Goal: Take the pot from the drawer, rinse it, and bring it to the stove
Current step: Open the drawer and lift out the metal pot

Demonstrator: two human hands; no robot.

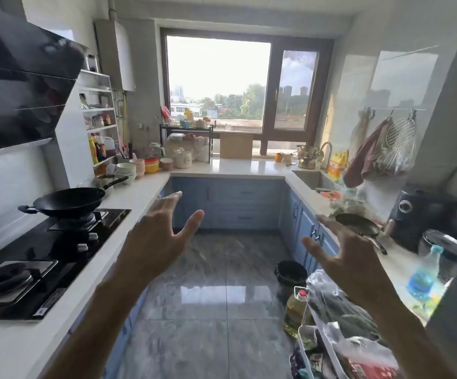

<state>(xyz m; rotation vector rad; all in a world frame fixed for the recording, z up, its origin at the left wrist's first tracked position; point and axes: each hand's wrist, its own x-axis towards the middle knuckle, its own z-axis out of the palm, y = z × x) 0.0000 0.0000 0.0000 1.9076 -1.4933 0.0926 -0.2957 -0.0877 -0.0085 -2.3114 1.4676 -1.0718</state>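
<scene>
hands (156,236) (350,255) spread, empty

Kitchen, U-shaped.
Window (217,83): large, dark brown frame, in the back wall; bright daylight, trees and buildings outside.
Walls (358,77): white glossy tile.
Floor (208,296): grey marbled tile, polished, reflecting the window.
Countertop (249,166): white, running along the left, back and right sides.
Cabinets (232,203): blue, beneath the countertop.
Shelf rack (96,109): white, at the left wall.
Ceiling (221,6): white panels.

Glossy black glass stove (57,258), matt black wok (68,201) (metal, seemingly), polished marbled floor tiles (208,296).
</scene>
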